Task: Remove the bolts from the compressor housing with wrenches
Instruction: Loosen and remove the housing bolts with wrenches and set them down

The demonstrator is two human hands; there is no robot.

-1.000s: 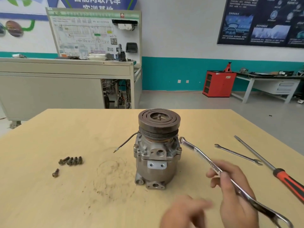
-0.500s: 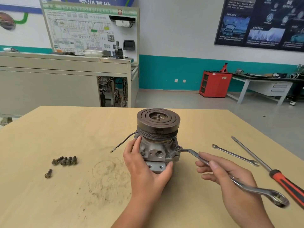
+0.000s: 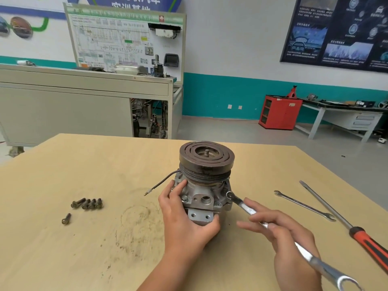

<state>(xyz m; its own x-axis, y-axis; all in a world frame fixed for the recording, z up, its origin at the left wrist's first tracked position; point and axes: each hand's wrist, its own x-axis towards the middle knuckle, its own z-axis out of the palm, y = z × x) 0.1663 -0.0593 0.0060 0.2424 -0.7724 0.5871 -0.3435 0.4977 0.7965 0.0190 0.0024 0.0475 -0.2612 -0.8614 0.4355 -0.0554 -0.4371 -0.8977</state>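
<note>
The grey compressor housing (image 3: 202, 198) stands upright on the wooden table (image 3: 84, 164), with a dark grooved pulley (image 3: 206, 157) on top and a black wire (image 3: 161, 184) trailing to its left. My left hand (image 3: 184, 221) grips the housing's lower front, fingers round its left side and thumb at the right. My right hand (image 3: 279, 232) holds a silver combination wrench (image 3: 306, 254). The wrench's ring end sits at the housing's right side, on a bolt I cannot see clearly. Two bolt heads (image 3: 184, 198) show on the housing's front flange.
Several loose bolts (image 3: 88, 203) lie in a row at the left, with one more bolt (image 3: 66, 218) nearer me. To the right lie a slim open-ended wrench (image 3: 304, 205) and a long screwdriver (image 3: 344, 222) with a red and black handle. Dirt stains mark the table in front.
My left hand came up from the near edge and took hold of the housing. The wrench's ring end moved in from the air onto the housing's right side.
</note>
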